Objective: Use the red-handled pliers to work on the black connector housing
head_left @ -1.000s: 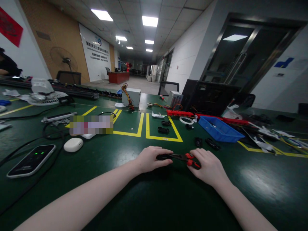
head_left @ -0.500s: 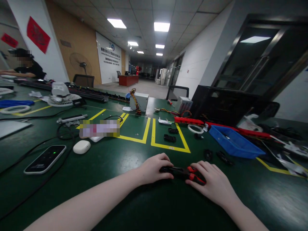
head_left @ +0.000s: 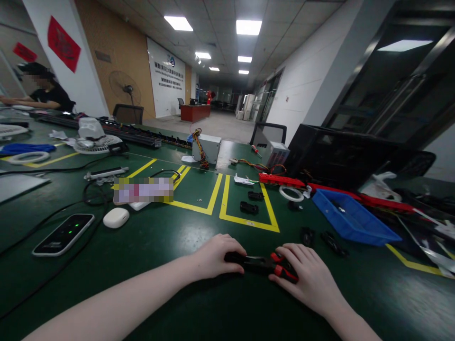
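Observation:
My right hand [head_left: 309,274] is closed around the red-and-black handles of pliers [head_left: 261,265], low over the front of the green table. The handles look slightly spread, and the tool's dark head points left. My left hand [head_left: 216,258] pinches a black piece [head_left: 232,257] at that end between thumb and fingers. Whether this piece belongs to the pliers or is separate, I cannot tell. Beyond my hands, two small black parts [head_left: 249,207] lie inside a yellow-taped box, and black bundled cables [head_left: 307,236] lie to the right.
On the right stands a blue tray [head_left: 359,220], with a red strip [head_left: 282,180] behind it. A black device with green lights [head_left: 64,234], a white case [head_left: 116,217] and loose cables lie left. Two metal power supply boxes [head_left: 209,149] stand farther back. Another person sits far left.
Both hands and the pliers have shifted slightly left and down in the picture. The view has tilted a little; the grip looks the same.

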`<state>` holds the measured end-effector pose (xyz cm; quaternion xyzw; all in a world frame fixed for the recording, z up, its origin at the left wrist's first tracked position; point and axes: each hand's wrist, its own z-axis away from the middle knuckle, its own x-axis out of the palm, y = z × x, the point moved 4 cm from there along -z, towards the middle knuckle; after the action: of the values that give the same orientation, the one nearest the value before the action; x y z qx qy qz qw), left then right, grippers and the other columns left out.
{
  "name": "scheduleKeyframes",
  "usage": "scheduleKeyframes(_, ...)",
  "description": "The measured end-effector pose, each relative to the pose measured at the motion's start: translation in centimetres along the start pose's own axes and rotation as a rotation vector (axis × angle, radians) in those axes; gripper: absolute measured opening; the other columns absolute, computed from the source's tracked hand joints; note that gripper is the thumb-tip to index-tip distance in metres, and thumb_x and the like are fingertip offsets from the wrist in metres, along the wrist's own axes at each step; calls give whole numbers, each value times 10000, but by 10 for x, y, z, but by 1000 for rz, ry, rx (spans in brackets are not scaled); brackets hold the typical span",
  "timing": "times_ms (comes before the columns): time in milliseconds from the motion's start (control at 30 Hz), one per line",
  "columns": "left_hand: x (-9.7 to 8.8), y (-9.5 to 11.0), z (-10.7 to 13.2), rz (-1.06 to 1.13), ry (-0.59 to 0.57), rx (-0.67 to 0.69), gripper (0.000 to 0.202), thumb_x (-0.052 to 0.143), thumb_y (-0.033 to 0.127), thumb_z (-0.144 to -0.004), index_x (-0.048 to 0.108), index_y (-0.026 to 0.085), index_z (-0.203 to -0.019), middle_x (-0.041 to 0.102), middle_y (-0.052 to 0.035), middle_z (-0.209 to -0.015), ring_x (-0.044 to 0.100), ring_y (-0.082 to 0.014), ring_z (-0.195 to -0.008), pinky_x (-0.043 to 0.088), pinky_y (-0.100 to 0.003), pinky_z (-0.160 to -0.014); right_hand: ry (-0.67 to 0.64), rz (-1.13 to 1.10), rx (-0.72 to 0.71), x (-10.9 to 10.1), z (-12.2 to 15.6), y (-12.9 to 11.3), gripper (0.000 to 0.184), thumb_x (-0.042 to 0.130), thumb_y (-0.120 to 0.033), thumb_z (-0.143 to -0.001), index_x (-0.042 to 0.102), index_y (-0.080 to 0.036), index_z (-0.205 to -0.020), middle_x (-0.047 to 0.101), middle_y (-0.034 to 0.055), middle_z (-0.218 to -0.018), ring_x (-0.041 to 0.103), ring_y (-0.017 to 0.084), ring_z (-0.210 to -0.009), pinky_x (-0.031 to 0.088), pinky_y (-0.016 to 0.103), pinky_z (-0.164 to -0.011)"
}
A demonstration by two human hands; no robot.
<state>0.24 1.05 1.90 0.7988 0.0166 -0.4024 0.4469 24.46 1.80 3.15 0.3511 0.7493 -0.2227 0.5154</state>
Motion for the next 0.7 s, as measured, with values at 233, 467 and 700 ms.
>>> scheduleKeyframes(233,1,-4,-3,64,0,-7,310,767,304,-803,683,199,-1082,691,-61,-1129,628,-214,-1028,456,-358,-916,-14,-89,159,7,12,5,436,650,-526,-788,601,-266,-1135,663,94,-1093,629,281,-985,530,433,-803)
scheduleKeyframes(467,2,0,-5,66,-21,-14,277,739,295,-833,667,208,-1086,683,-61,-1153,621,-219,-1064,425,-377,-962,-66,-170,232,11,15,7,430,618,-484,-824,562,-290,-1204,633,104,-1167,603,301,-1075,501,490,-882)
scheduleKeyframes(700,4,4,-5,62,-44,-25,263,733,273,-833,663,211,-1079,677,-62,-1155,606,-228,-1089,428,-389,-969,-124,-161,271,0,25,16,530,624,-507,-810,526,-278,-1278,590,119,-1252,568,314,-1162,490,511,-932)
